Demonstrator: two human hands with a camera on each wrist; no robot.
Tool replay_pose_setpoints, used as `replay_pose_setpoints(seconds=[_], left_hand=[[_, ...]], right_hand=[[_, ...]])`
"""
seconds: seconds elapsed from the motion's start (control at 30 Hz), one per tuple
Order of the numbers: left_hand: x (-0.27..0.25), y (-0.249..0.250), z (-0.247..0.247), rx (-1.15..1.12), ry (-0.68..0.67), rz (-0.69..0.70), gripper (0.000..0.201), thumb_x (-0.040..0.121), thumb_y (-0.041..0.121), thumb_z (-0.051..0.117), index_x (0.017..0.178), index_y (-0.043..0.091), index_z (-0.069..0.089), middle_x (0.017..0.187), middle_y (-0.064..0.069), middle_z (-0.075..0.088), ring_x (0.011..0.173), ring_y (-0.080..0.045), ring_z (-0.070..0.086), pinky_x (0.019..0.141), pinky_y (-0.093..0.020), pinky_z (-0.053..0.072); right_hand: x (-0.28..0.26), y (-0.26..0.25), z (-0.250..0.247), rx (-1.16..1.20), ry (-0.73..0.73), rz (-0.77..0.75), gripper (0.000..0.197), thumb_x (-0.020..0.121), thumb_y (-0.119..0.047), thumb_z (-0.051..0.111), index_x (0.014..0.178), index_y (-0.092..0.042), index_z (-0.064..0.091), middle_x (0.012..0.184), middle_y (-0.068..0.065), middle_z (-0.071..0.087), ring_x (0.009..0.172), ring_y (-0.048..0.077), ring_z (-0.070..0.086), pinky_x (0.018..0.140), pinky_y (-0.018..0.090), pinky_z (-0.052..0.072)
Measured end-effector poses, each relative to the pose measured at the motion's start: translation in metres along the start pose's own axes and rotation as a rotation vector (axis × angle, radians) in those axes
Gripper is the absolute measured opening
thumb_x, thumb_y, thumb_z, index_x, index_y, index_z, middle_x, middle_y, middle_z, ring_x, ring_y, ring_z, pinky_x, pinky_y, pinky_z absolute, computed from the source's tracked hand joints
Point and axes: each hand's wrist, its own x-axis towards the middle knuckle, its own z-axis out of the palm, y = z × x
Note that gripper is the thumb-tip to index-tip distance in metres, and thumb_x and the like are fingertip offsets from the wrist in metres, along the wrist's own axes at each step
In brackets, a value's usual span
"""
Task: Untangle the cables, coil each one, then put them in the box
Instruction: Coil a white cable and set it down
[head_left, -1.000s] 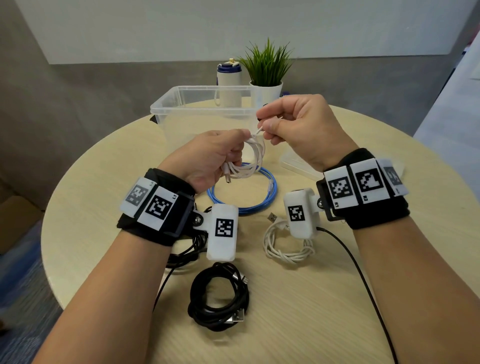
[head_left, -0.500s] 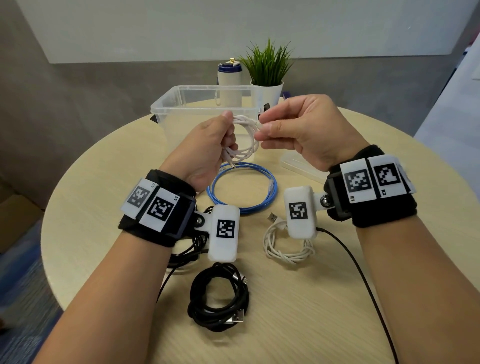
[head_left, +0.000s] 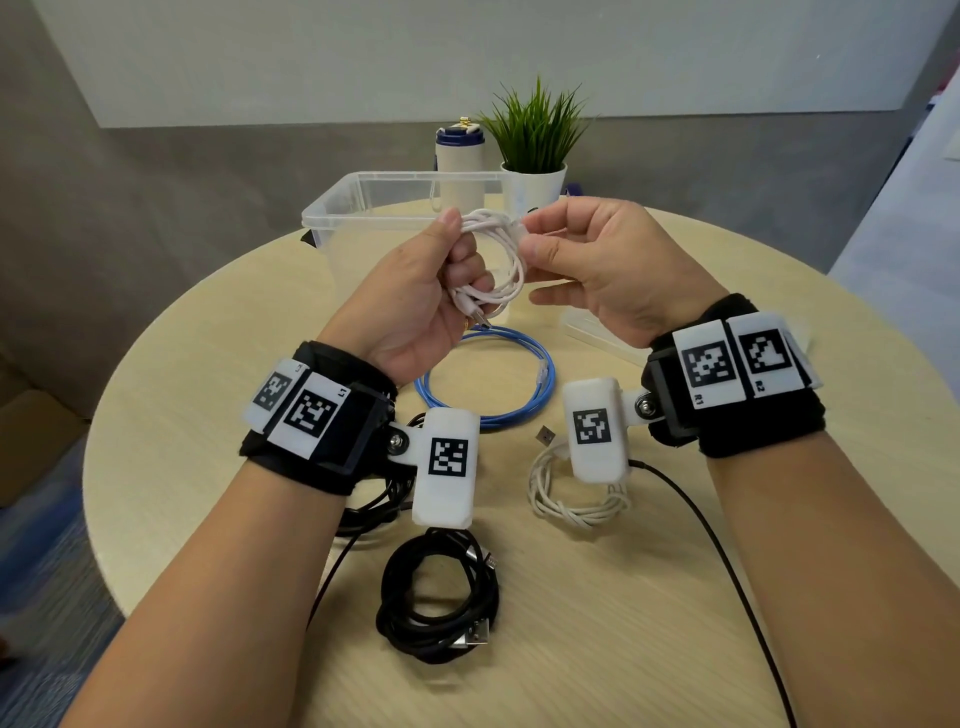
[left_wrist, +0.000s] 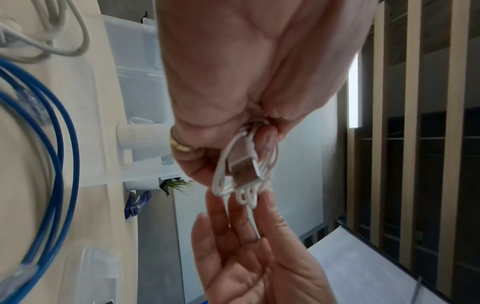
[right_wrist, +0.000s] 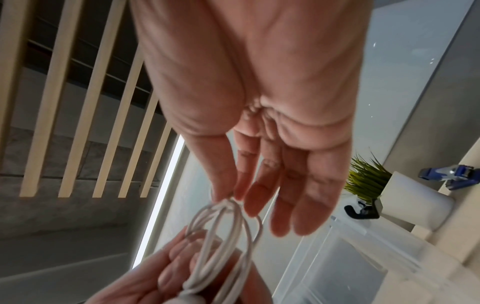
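Observation:
A coiled white cable (head_left: 501, 260) is held up in the air just in front of the clear plastic box (head_left: 363, 208). My left hand (head_left: 462, 260) grips one side of the coil, its fingers curled through the loops; a USB plug (left_wrist: 244, 166) sticks out beside them. My right hand (head_left: 530, 239) pinches the coil's other side between thumb and forefinger, with the other fingers (right_wrist: 293, 195) stretched out. On the table lie a blue cable coil (head_left: 519, 405), a black coil (head_left: 441, 597) and another white coil (head_left: 566, 504).
A loose black cable (head_left: 374, 514) lies under my left wrist. The box lid (head_left: 597, 332) rests to the right. A potted plant (head_left: 535, 135) and a bottle (head_left: 460, 156) stand behind the box. The round table's edge (head_left: 119, 395) curves near left.
Both hands lifted the white coil higher, toward the box. My right hand went from a closed fist to a thumb-and-forefinger pinch with the other fingers spread.

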Motion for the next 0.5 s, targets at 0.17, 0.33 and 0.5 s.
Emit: replay_pose_setpoints(seconds=[0.17,0.33,0.5], left_hand=[[-0.0009,-0.0017,0.0032,-0.041,-0.051,-0.008,0.040,0.103,0.036,0.028,0.068,0.016,0.036,0.055,0.005,0.034,0.062,-0.013,0.040,0.068,-0.025,0.045],[-0.0007,-0.0006,0.0027,-0.039,-0.038,0.001,0.040,0.103,0.036,0.029,0.069,0.016,0.037,0.054,0.005,0.035,0.060,-0.013,0.044,0.070,-0.027,0.044],[-0.0001,-0.0005,0.0003,0.093,0.011,0.016,0.035,0.102,0.027,0.034,0.073,0.014,0.048,0.059,0.002,0.047,0.063,-0.013,0.050,0.069,-0.026,0.047]], right_hand=[[-0.0017,-0.0038,-0.0034,0.095,0.041,0.006,0.006,0.084,-0.005,0.066,0.090,-0.008,0.067,0.089,0.012,0.066,0.083,0.027,0.063,0.075,0.045,0.057],[-0.0015,-0.0023,-0.0024,0.084,-0.094,0.053,0.019,0.089,-0.015,0.063,0.107,-0.013,0.060,0.095,0.010,0.066,0.081,0.025,0.065,0.072,0.043,0.057],[-0.0012,0.0000,-0.0004,-0.038,-0.090,0.044,0.015,0.092,-0.011,0.058,0.104,-0.003,0.063,0.079,0.005,0.064,0.067,0.014,0.062,0.060,0.027,0.053]])
